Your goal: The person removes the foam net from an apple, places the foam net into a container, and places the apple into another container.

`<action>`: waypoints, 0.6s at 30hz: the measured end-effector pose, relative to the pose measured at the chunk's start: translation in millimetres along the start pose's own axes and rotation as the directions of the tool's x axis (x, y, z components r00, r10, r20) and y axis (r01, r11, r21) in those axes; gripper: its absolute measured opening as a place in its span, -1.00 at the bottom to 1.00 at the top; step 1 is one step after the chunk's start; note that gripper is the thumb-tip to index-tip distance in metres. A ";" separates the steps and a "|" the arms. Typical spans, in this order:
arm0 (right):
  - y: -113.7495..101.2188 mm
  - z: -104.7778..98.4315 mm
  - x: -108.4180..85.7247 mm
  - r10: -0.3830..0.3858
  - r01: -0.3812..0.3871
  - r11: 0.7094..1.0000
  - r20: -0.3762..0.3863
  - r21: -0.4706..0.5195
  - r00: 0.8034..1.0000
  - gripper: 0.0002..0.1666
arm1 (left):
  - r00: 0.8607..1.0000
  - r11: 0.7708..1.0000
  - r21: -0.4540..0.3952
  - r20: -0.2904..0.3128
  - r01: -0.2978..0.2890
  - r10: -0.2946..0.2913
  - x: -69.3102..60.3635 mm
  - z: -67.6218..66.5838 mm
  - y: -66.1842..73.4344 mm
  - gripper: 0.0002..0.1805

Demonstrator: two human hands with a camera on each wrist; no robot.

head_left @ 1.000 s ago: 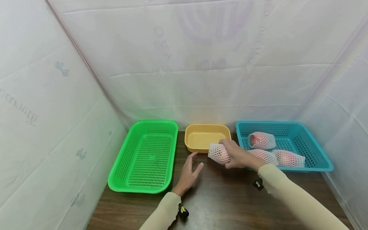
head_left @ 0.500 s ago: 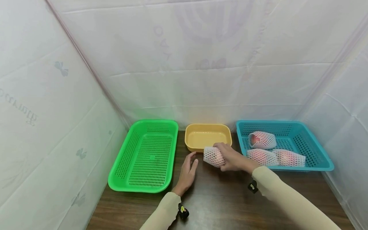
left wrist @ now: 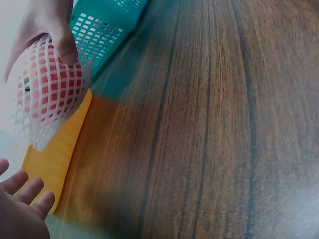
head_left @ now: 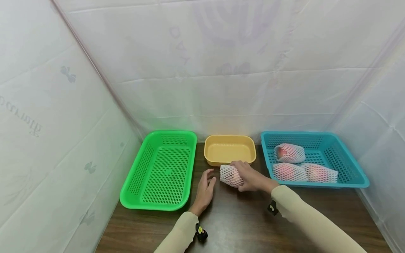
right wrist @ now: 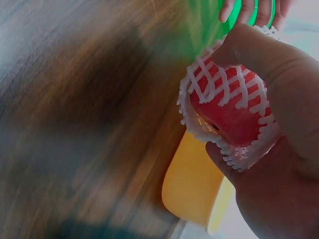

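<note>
My right hand (head_left: 251, 178) grips a red apple (head_left: 231, 176) in a white foam net sleeve, held just in front of the yellow tray (head_left: 230, 163). In the right wrist view the thumb lies over the net, and the red skin of the apple (right wrist: 227, 117) shows at the sleeve's open end. My left hand (head_left: 204, 194) is to the left of the apple, fingers loosely bent and a small gap away from it. The left wrist view also shows this gap, with the left hand (left wrist: 22, 209) below the netted apple (left wrist: 52, 82).
A green perforated basket (head_left: 125, 196) stands on the left of the brown wooden table (head_left: 240, 225). On the right, a blue basket (head_left: 349, 161) contains several netted fruits (head_left: 290, 153). White sheeting (head_left: 202, 95) encloses the back and sides.
The right hand has carried the netted apple left and slightly nearer, away from the yellow tray's front right corner. The left thumb has drawn in toward its fingers.
</note>
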State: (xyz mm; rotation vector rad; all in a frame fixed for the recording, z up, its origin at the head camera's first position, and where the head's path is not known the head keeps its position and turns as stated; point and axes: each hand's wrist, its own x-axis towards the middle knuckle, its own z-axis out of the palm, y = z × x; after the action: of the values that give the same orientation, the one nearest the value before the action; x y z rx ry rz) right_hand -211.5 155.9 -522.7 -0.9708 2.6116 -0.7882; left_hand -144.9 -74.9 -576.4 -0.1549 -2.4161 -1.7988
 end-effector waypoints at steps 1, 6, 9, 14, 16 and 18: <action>-0.1 1.7 0.7 -0.004 0.004 1.000 -0.001 0.003 1.000 0.16 | 1.000 1.000 -0.005 -0.002 0.010 -0.010 -0.2 0.0 -0.4 -0.56; -0.8 9.3 4.6 -0.011 0.011 1.000 0.006 0.015 1.000 0.12 | 0.999 0.999 -0.023 -0.017 0.039 -0.039 -1.7 -0.1 -2.0 -0.59; -0.1 13.9 7.1 -0.011 0.011 1.000 0.005 0.017 1.000 0.12 | 0.998 0.999 -0.021 -0.026 0.048 -0.048 -2.3 -0.4 -4.1 -0.61; 1.3 19.9 10.2 -0.007 0.007 1.000 0.006 0.014 1.000 0.12 | 0.997 0.997 -0.030 -0.034 0.066 -0.067 -3.0 -1.7 -5.8 -0.62; 1.5 21.9 11.5 -0.001 0.001 1.000 0.015 0.011 1.000 0.13 | 0.997 0.997 -0.034 -0.036 0.069 -0.070 -3.2 -2.4 -6.0 -0.63; 1.6 24.0 12.6 0.002 -0.002 1.000 0.026 0.016 1.000 0.14 | 0.997 0.997 -0.033 -0.039 0.070 -0.071 -3.6 -3.0 -5.9 -0.63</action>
State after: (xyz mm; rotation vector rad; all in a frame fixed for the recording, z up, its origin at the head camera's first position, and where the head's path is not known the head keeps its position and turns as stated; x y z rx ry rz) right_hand -212.3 139.0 -543.8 -0.9673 2.5798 -0.7887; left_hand -142.2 -79.5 -581.7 -0.0364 -2.3960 -1.8513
